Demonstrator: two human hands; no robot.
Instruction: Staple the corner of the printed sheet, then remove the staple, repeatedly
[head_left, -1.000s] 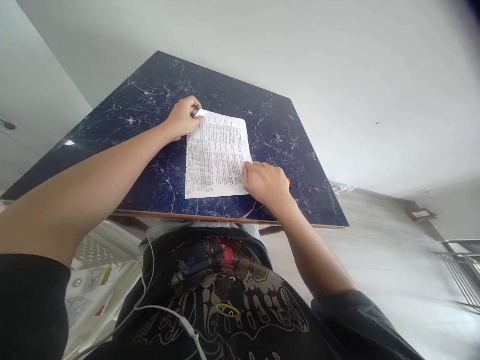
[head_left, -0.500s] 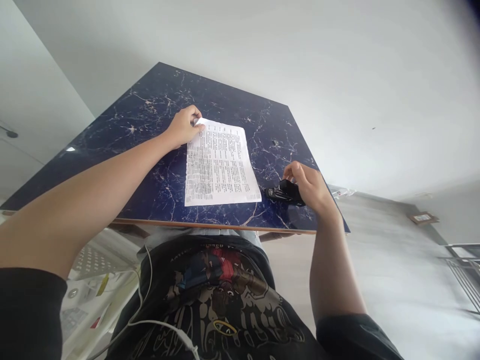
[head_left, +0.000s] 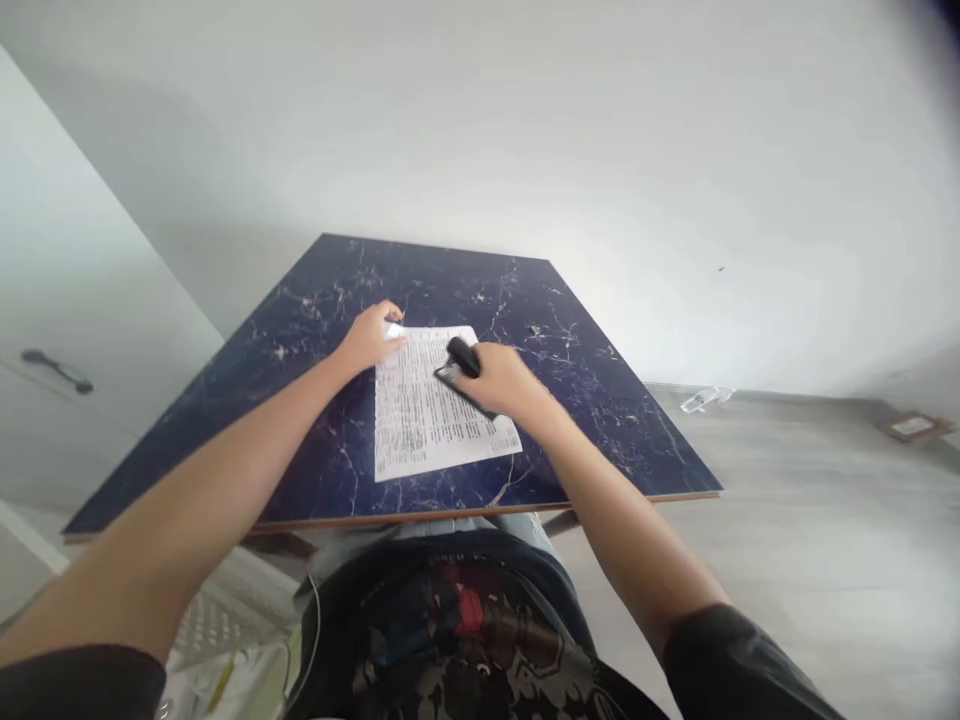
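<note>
A printed sheet is laid flat on a dark blue marbled table, near the front edge. Its far left corner is pinched and slightly lifted by the fingers of the left hand. A black stapler is gripped in the closed right hand and held over the sheet's upper right part, its front end pointed towards the left hand. Both bare forearms are stretched out from black sleeves. A white wall is seen behind the table.

Printed text on paper blurred; stapler partly hidden.
</note>
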